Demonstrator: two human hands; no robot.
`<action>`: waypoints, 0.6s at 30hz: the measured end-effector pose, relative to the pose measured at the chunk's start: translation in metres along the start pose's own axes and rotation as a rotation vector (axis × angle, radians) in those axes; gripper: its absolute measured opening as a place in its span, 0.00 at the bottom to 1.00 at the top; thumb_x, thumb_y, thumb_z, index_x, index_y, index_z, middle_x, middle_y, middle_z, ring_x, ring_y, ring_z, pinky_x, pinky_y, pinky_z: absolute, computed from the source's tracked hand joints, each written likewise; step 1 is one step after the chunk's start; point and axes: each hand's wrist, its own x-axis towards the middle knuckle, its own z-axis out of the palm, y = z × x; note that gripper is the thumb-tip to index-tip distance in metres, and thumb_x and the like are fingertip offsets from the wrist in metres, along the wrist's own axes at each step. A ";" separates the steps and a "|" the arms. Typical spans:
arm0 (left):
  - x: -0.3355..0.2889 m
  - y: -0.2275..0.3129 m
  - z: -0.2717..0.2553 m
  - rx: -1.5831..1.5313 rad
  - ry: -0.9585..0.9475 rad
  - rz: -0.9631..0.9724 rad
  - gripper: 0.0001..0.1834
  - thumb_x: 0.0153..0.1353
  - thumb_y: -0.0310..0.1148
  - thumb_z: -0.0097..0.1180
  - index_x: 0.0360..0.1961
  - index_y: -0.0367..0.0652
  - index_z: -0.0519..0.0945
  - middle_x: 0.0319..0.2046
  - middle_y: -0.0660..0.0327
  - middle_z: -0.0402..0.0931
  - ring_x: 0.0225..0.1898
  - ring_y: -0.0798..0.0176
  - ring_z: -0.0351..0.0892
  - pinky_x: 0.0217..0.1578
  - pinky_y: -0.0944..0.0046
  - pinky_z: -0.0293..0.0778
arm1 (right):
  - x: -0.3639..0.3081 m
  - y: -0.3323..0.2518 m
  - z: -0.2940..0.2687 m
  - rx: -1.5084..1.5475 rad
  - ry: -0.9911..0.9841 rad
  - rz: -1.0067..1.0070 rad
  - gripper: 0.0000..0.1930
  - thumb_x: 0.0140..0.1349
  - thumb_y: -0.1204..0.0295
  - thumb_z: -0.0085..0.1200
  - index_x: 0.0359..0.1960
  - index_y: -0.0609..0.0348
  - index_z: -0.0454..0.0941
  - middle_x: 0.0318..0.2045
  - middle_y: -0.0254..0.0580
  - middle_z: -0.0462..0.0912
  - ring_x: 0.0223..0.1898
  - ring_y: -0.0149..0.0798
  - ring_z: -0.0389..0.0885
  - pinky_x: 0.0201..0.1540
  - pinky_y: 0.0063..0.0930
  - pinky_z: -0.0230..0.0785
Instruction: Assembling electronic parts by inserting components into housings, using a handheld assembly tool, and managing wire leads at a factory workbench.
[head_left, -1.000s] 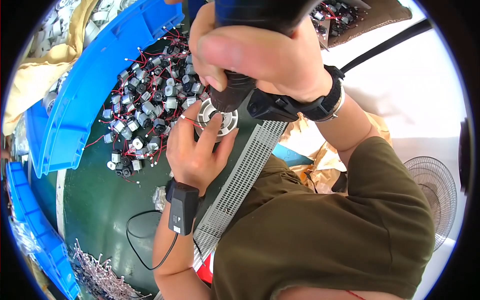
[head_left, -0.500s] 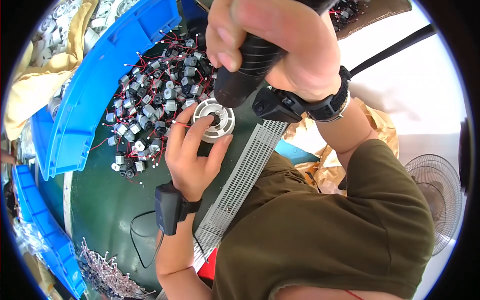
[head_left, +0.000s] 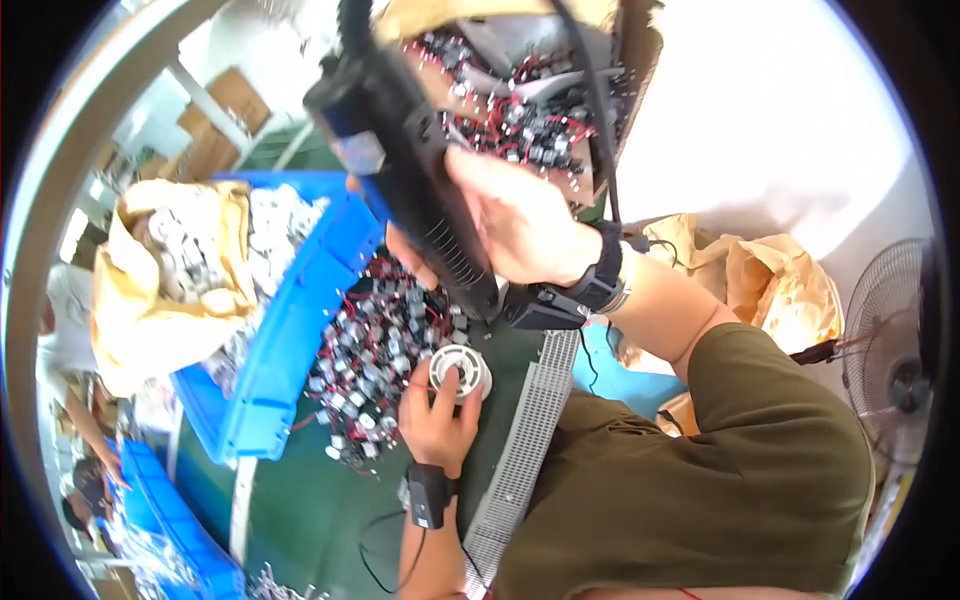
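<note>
My left hand is closed round a white round plastic housing on the green tabletop. One finger presses on its middle, and the others grip its side. In my right hand is a black electric screwdriver, held slanted above the table. Its lower end hangs just beyond the housing, apart from it, and I cannot make out a bit. A thick cable runs up from the tool's top. Beside the left hand lies a pile of small motors with red wires.
A blue bin at the left holds white plastic parts and a yellowish bag. A cardboard box with more motors stands at the far side. A perforated strip edges the table. A fan stands right. Another person's arm shows far left.
The view has tilted up, bringing the box and far room into sight. My right hand and screwdriver have moved away from the camera, with the tool's end farther from the housing. My left hand keeps its grip.
</note>
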 end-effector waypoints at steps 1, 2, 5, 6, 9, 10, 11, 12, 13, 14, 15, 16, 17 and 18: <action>0.001 0.002 -0.001 0.002 0.017 0.010 0.15 0.44 0.25 0.65 0.36 0.35 0.79 0.42 0.46 0.74 0.38 0.47 0.78 0.36 0.58 0.77 | -0.001 -0.006 -0.005 -0.204 -0.118 -0.012 0.35 0.63 0.47 0.41 0.60 0.66 0.59 0.43 0.49 0.76 0.33 0.39 0.78 0.28 0.30 0.72; 0.000 0.003 0.001 -0.012 0.029 0.026 0.15 0.44 0.25 0.66 0.36 0.35 0.79 0.42 0.46 0.74 0.38 0.47 0.79 0.36 0.59 0.77 | -0.003 -0.009 -0.004 -0.189 -0.123 -0.030 0.34 0.63 0.47 0.40 0.59 0.65 0.60 0.43 0.49 0.76 0.32 0.39 0.78 0.28 0.29 0.72; 0.002 0.004 0.003 -0.021 0.035 0.048 0.15 0.45 0.25 0.66 0.36 0.34 0.78 0.42 0.45 0.74 0.38 0.47 0.79 0.36 0.59 0.77 | -0.004 -0.014 0.007 -0.201 -0.125 -0.065 0.32 0.64 0.46 0.37 0.56 0.64 0.64 0.39 0.48 0.77 0.29 0.38 0.77 0.26 0.27 0.72; 0.003 0.004 0.003 -0.030 0.041 0.056 0.16 0.45 0.25 0.66 0.37 0.34 0.78 0.42 0.45 0.74 0.38 0.46 0.79 0.35 0.59 0.77 | -0.004 -0.015 0.010 -0.223 -0.118 -0.070 0.32 0.64 0.45 0.36 0.54 0.64 0.66 0.35 0.47 0.78 0.27 0.37 0.77 0.25 0.26 0.71; 0.001 0.004 0.001 -0.029 0.030 0.053 0.16 0.45 0.25 0.66 0.37 0.33 0.78 0.43 0.45 0.74 0.39 0.46 0.78 0.35 0.58 0.77 | -0.003 -0.018 0.013 -0.347 -0.118 0.005 0.32 0.64 0.43 0.33 0.48 0.62 0.70 0.32 0.43 0.78 0.21 0.35 0.75 0.21 0.24 0.68; 0.000 0.004 0.001 -0.027 0.032 0.055 0.16 0.46 0.25 0.65 0.37 0.33 0.78 0.43 0.44 0.74 0.39 0.45 0.78 0.36 0.58 0.77 | -0.006 -0.021 0.025 -0.438 -0.048 -0.033 0.32 0.64 0.42 0.31 0.42 0.62 0.71 0.27 0.40 0.77 0.17 0.34 0.73 0.19 0.23 0.65; 0.000 0.004 0.002 -0.026 0.031 0.056 0.16 0.46 0.25 0.65 0.38 0.33 0.78 0.43 0.44 0.74 0.39 0.45 0.78 0.36 0.58 0.76 | -0.005 -0.021 0.028 -0.433 -0.043 -0.026 0.32 0.64 0.42 0.31 0.42 0.62 0.71 0.27 0.40 0.77 0.17 0.34 0.73 0.19 0.23 0.65; 0.001 0.004 0.002 -0.041 0.026 0.062 0.16 0.46 0.24 0.65 0.38 0.33 0.78 0.43 0.44 0.73 0.40 0.45 0.78 0.37 0.57 0.76 | -0.003 -0.021 0.028 -0.397 -0.027 -0.032 0.32 0.65 0.42 0.31 0.42 0.62 0.71 0.27 0.41 0.77 0.17 0.33 0.73 0.19 0.23 0.65; 0.002 0.003 0.001 -0.041 0.022 0.051 0.16 0.46 0.24 0.65 0.38 0.33 0.78 0.43 0.44 0.73 0.40 0.45 0.78 0.37 0.57 0.76 | 0.001 -0.021 0.029 -0.361 -0.017 -0.037 0.32 0.65 0.42 0.31 0.41 0.62 0.71 0.26 0.41 0.77 0.18 0.33 0.73 0.18 0.23 0.65; 0.001 0.004 0.000 -0.036 0.030 0.051 0.16 0.46 0.24 0.64 0.38 0.33 0.78 0.43 0.44 0.73 0.40 0.45 0.78 0.37 0.57 0.76 | 0.002 -0.024 0.031 -0.369 -0.045 -0.024 0.31 0.65 0.43 0.31 0.43 0.63 0.71 0.28 0.44 0.78 0.21 0.35 0.76 0.22 0.25 0.69; -0.002 0.004 0.000 -0.031 0.038 0.049 0.16 0.46 0.23 0.64 0.39 0.33 0.78 0.43 0.44 0.73 0.40 0.45 0.78 0.37 0.57 0.76 | 0.002 -0.024 0.034 -0.361 -0.041 -0.012 0.31 0.65 0.43 0.31 0.43 0.63 0.71 0.28 0.44 0.78 0.21 0.35 0.76 0.22 0.25 0.69; -0.002 0.002 0.002 -0.032 0.036 0.044 0.16 0.46 0.24 0.64 0.39 0.34 0.78 0.44 0.44 0.73 0.40 0.45 0.78 0.37 0.58 0.76 | 0.004 -0.025 0.036 -0.379 -0.057 -0.037 0.31 0.66 0.44 0.32 0.45 0.63 0.70 0.31 0.46 0.78 0.23 0.36 0.78 0.25 0.26 0.71; -0.002 0.001 0.002 -0.035 0.032 0.029 0.16 0.46 0.24 0.64 0.39 0.34 0.78 0.44 0.44 0.73 0.40 0.45 0.78 0.37 0.58 0.76 | 0.006 -0.025 0.037 -0.394 -0.072 -0.060 0.30 0.66 0.45 0.32 0.46 0.64 0.69 0.35 0.48 0.79 0.26 0.38 0.80 0.27 0.28 0.73; -0.004 0.002 0.002 -0.034 0.036 0.034 0.16 0.46 0.24 0.64 0.39 0.34 0.78 0.44 0.44 0.73 0.41 0.44 0.77 0.38 0.58 0.76 | 0.008 -0.027 0.039 -0.388 -0.119 -0.046 0.30 0.66 0.46 0.32 0.46 0.64 0.70 0.35 0.51 0.80 0.31 0.40 0.81 0.33 0.30 0.76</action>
